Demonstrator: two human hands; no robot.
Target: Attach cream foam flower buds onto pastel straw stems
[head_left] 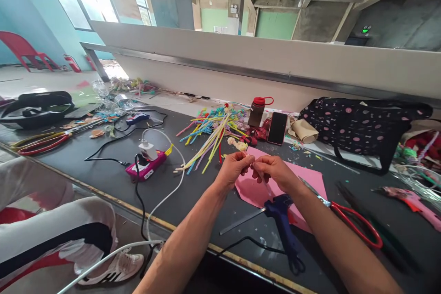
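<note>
Both hands meet over a pink sheet on the dark table. My left hand is closed in a pinch just below a small cream-yellow fuzzy piece, which looks like twisted pipe cleaner. Fingertips of my right hand are pinched together beside it, on a thin pale stem that runs down between the hands. Exactly where each fingertip grips is hidden. Below lies a dark blue glue gun, a clear glue stick projecting from its back. Red-handled scissors rest beneath my right forearm.
Loose pipe cleaners lie ahead, near a red-capped bottle and a phone. Left are a magenta power strip with cables and large pliers-like cutters. A patterned bag and pink glue gun are right. Another person's leg shows lower left.
</note>
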